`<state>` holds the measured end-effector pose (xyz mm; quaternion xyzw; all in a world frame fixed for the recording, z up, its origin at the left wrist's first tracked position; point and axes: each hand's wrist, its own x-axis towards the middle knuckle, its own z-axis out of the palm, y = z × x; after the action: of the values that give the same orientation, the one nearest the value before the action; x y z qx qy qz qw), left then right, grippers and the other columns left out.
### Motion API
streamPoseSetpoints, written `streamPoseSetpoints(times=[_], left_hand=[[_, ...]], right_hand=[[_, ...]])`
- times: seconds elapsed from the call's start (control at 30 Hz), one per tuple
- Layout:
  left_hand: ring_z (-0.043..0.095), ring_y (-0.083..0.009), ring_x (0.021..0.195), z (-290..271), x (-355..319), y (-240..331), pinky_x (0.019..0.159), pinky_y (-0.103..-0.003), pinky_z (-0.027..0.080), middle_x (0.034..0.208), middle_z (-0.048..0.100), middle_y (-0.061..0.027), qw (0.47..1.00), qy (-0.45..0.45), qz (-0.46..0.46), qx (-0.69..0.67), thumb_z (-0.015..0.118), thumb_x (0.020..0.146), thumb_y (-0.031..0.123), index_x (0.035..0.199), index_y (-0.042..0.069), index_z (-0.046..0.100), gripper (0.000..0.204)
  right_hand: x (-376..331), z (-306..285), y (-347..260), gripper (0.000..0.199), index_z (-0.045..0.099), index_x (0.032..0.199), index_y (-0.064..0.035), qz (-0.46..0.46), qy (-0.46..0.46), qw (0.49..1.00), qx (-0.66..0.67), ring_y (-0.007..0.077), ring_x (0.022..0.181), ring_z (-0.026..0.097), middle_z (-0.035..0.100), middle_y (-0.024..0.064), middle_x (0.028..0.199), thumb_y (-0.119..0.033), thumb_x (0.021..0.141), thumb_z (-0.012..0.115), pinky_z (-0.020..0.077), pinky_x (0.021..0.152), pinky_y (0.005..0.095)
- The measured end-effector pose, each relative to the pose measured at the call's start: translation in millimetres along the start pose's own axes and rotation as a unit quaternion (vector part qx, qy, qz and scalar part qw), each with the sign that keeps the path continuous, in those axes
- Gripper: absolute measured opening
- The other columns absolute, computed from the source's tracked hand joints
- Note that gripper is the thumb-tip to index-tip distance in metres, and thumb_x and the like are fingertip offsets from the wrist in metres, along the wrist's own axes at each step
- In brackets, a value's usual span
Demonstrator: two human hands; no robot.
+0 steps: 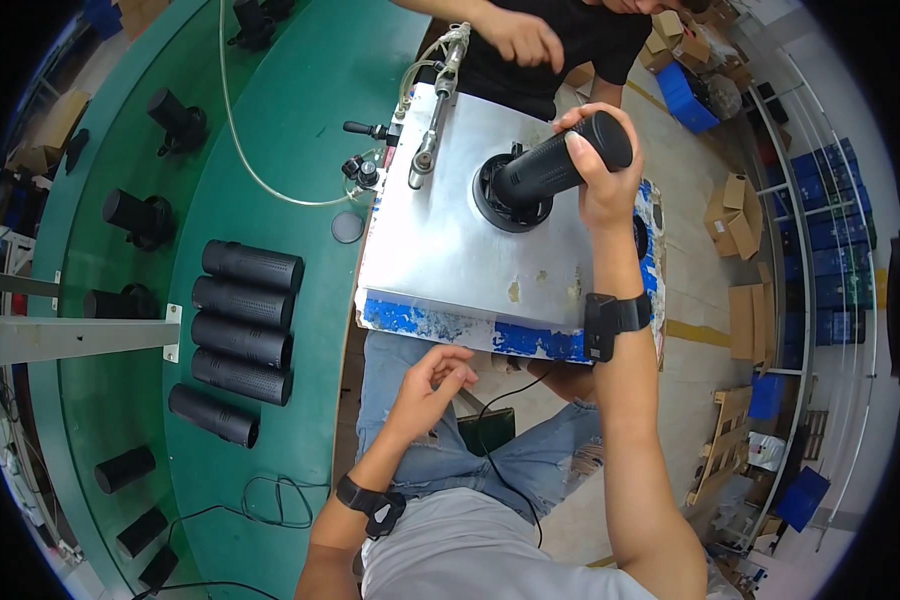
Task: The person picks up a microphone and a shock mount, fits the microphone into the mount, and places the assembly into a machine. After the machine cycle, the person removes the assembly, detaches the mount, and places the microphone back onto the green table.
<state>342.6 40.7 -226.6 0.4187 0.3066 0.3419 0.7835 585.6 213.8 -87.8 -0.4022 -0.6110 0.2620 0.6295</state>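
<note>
My right hand (610,165) is wrapped round the upper end of a black perforated cylinder (550,170). The cylinder leans; its lower end meets a black round base (513,205) on a metal-topped stand (440,240). Whether the two are joined I cannot tell. Over my lap, just short of the stand's near edge, my left hand (432,388) is empty, its fingers loosely curled and a little apart. To its left, several black cylinders (245,340) lie in a row on the green table (300,110).
A pneumatic cylinder (438,125) with hoses is mounted at the stand's left side. A black disc (347,227) lies on the green table. Across the stand, another person's hand (523,38) hovers. A grey metal bracket (80,338) juts over the left. Cardboard boxes (735,215) stand on the right floor.
</note>
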Motion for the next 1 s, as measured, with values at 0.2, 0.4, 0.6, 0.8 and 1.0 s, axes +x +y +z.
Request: streamPoseSetpoints(times=[0.2,0.4,0.6,0.8,1.0], left_hand=[[0.06,-0.0132,0.088,-8,-6,26,0.082,-0.027,0.048,0.092,0.064,-0.0078,1.0,0.015,-0.005,0.009,0.052,0.095,0.009,0.117,0.0,0.053,0.024],[0.06,-0.0119,0.081,-27,24,119,0.074,-0.026,0.047,0.085,0.065,-0.0059,0.986,0.046,0.135,0.082,0.056,0.092,0.01,0.108,0.0,0.058,0.019],[0.064,-0.0225,0.086,-112,179,188,0.077,-0.034,0.049,0.094,0.066,-0.0126,0.843,0.246,0.3,0.372,0.059,0.086,0.019,0.108,0.001,0.059,0.028],[0.06,-0.0349,0.105,-168,253,159,0.09,-0.044,0.047,0.112,0.064,-0.0153,0.681,0.209,0.081,0.697,0.053,0.085,0.031,0.115,0.008,0.061,0.039],[0.061,-0.0419,0.097,-163,247,169,0.09,-0.048,0.046,0.102,0.066,-0.0216,0.703,0.212,0.02,0.678,0.041,0.088,0.034,0.096,0.004,0.069,0.043]], right_hand=[[-22,8,17,0.033,0.053,0.106,-0.0005,0.012,0.004,1.0,-0.019,0.018,0.088,0.061,0.062,0.0098,0.092,-0.003,0.076,0.066,0.0491,0.085,0.0314],[-25,35,33,0.032,0.054,0.104,0.0,-0.013,0.066,0.987,-0.143,0.0129,0.083,0.062,0.064,0.0073,0.092,0.002,0.076,0.07,0.0496,0.079,0.0261],[-32,63,34,0.034,0.053,0.1,0.0012,-0.034,0.225,0.951,-0.21,0.0107,0.078,0.062,0.065,0.0065,0.087,-0.002,0.075,0.075,0.05,0.077,0.025],[-29,39,38,0.029,0.053,0.099,0.0006,0.027,0.107,0.991,-0.073,0.0103,0.077,0.06,0.064,0.0061,0.086,-0.002,0.076,0.072,0.0492,0.075,0.0241],[-26,58,26,0.027,0.054,0.098,0.0009,0.01,0.188,0.973,-0.136,0.01,0.076,0.06,0.064,0.0059,0.087,0.0,0.077,0.07,0.0484,0.075,0.0232]])
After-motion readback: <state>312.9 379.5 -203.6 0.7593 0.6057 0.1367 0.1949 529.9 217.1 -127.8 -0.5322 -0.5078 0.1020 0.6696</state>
